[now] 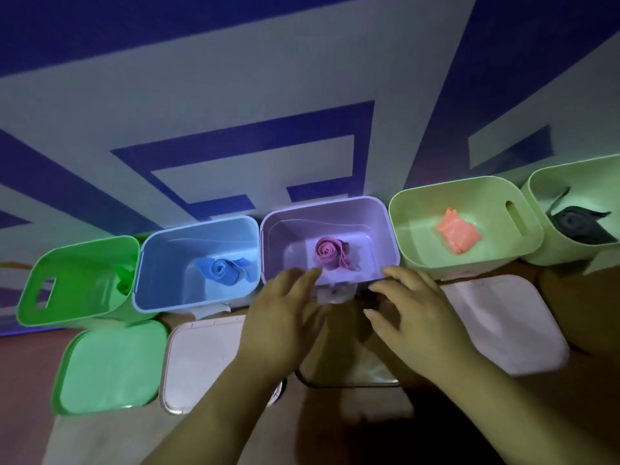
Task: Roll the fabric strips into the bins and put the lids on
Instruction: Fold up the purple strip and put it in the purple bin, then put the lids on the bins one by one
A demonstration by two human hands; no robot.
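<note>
Five open bins in a row across mid-frame, each holding one fabric strip.
- Green bin (80, 280), left, handle slot in its wall; green strip (122, 283), mostly hidden.
- Blue bin (161, 270); blue strip (219, 269), rolled, tail loose.
- Lilac bin (288, 236), centre; mauve strip (330, 252), rolled in a spiral.
- Pale green bin (419, 229); orange strip (458, 233), bunched.
- Second pale green bin (543, 196), right edge; black strip (580, 224), rolled.

Lids lie flat below the bins: green lid (110, 365), white lid (201, 360), clear lid (352, 374), second white lid (503, 327).
</note>
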